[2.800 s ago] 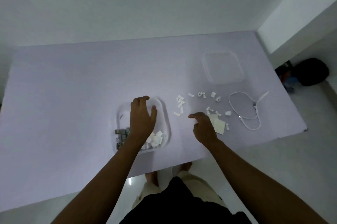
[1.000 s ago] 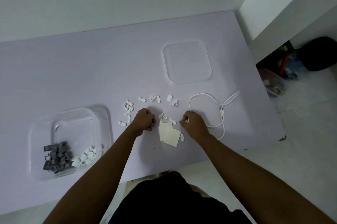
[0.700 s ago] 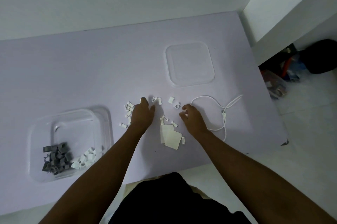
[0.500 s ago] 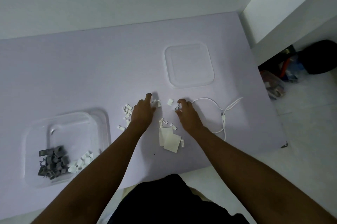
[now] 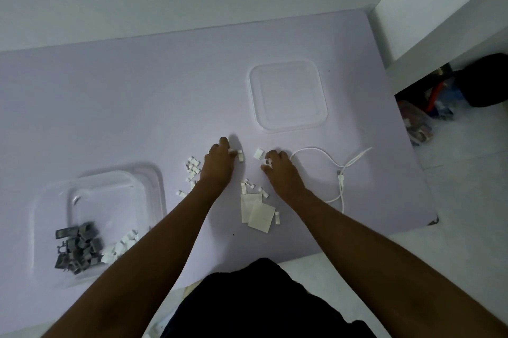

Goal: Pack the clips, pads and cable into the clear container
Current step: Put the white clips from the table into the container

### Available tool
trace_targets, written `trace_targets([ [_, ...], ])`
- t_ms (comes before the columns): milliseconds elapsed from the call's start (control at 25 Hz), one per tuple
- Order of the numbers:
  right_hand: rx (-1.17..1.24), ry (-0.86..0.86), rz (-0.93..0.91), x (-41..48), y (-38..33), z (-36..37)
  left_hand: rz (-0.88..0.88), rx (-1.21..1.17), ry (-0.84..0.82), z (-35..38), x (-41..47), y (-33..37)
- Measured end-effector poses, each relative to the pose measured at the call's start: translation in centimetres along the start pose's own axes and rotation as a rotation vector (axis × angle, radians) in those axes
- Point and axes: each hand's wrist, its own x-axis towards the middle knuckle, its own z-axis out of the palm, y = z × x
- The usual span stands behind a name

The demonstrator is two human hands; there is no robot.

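Both hands, left hand [image 5: 217, 165] and right hand [image 5: 280, 170], pinch small white plastic clips [image 5: 192, 168], gathering handfuls for the clear plastic container [image 5: 154, 186].

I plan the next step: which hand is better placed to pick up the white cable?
Right. The right hand lies beside the cable, while the left hand is farther away.

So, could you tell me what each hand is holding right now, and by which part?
Each pinches a small white clip at its fingertips: left hand near, right hand near. Which part of each clip cannot be told.
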Motion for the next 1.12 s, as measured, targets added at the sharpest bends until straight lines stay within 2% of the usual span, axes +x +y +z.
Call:
trace_targets([
  [120,0.432,0.008,0.276,-0.3,0.0,-1.4,0.007,-0.05,0.057,-0.4,-0.2,1.5],
  [200,0.724,-0.002,0.387,-1.5,-0.1,-2.6,0.051,-0.063,0.076,-0.2,-0.2,2.9],
  [320,1.109,-0.027,0.54,-3.7,0.1,-3.2,0.14,0.039,-0.031,0.9,0.4,4.2],
  [480,1.471,-0.009,0.727,-5.7,1.0,-4.2,0.049,0.154,-0.124,2.6,0.2,4.9],
  [600,1.59,-0.02,0.715,-6.4,1.8,-6.0,0.127,0.183,-0.111,3.6,0.0,4.9],
  [800,1.654,-0.01,0.645,-7.0,1.2,-7.9,0.194,0.244,-0.124,4.1,-0.6,5.3],
  [920,1.651,-0.052,0.619,-7.4,-0.2,-7.7,0.238,0.2,-0.096,2.8,-2.0,5.3],
  [1000,1.619,-0.092,0.629,-7.6,-1.8,-7.0,0.232,0.125,-0.054,0.5,-3.4,4.4],
  [1120,1.581,-0.143,0.651,-7.3,-4.7,-5.2,0.132,0.0,0.063,-4.6,-5.8,0.2],
])
